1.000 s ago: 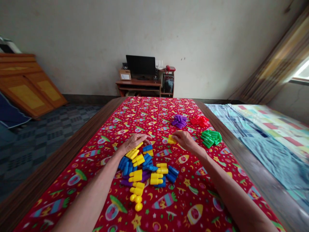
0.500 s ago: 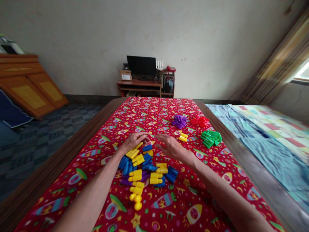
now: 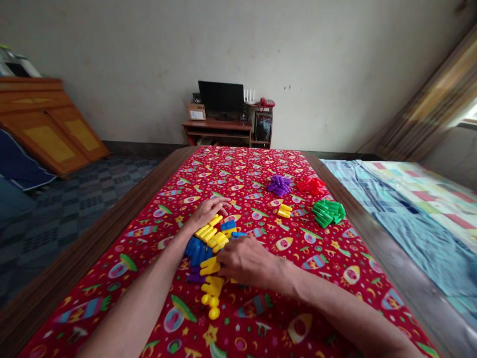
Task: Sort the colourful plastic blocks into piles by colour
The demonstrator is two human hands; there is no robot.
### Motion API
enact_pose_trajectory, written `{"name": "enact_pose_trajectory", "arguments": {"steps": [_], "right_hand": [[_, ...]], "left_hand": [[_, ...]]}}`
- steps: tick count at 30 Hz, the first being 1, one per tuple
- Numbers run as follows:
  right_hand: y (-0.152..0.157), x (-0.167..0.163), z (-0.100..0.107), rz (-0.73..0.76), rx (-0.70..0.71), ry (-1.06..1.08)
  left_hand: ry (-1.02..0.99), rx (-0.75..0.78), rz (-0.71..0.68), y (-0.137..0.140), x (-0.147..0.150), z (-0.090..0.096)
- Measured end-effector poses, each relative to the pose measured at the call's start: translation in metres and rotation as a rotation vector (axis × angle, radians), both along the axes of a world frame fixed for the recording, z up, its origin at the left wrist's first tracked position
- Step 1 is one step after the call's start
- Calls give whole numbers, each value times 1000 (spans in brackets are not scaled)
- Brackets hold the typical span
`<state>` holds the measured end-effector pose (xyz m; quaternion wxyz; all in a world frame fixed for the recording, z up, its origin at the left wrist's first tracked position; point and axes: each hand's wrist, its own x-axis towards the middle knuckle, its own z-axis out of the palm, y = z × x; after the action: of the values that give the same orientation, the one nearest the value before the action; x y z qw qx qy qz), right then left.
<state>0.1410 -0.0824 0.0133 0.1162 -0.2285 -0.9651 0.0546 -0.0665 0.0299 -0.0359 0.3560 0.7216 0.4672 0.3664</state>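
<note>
Bullet-shaped plastic toy blocks, mostly yellow and blue with some purple, lie in a loose pile on the red tablecloth point(image 3: 149, 278). My left hand point(image 3: 209, 211) rests at the far left edge of the pile, fingers stretched out, beside yellow blocks point(image 3: 206, 232). Over the middle of the pile, my right hand point(image 3: 248, 259) is closed, with its fingers curled down. A blue block point(image 3: 239, 234) shows just beyond its knuckles and seems to be in its grip. The hand hides the pile's right part. Yellow blocks point(image 3: 212, 287) trail toward me, ending in rounded yellow pieces point(image 3: 213, 313).
Separate groups lie farther off to the right: purple blocks point(image 3: 278, 185), red blocks point(image 3: 312, 186), green blocks point(image 3: 328, 213) and a few yellow blocks point(image 3: 284, 211). A bed point(image 3: 402, 199) adjoins the table's right side. Beyond the table stands a desk with a monitor point(image 3: 221, 99).
My right hand has come down and toward me onto the pile, its fingers closing. A blue block now shows beside it. My left hand stays at the pile's far left edge, its fingers straighter.
</note>
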Motion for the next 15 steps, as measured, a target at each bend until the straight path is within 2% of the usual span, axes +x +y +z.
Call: {"name": "enact_pose_trajectory", "arguments": {"steps": [3,5,8,11,13,15], "right_hand": [[-16,-10,-9,60,154,-58],[-18,-13,-14,75,184,-71],[-12,-12,-10,101,71,-43],[3,-2,6,98,-86,91],[21,10,18,39,-117,248],[49,26,28,-103,-84,376]], "left_hand": [[-3,-15,3,-2,1,2],[-11,-18,-2,-3,1,3],[-13,-19,-6,-3,1,2],[-9,-14,3,-2,0,1],[0,-3,13,-1,0,2],[21,3,24,-1,0,2]]}}
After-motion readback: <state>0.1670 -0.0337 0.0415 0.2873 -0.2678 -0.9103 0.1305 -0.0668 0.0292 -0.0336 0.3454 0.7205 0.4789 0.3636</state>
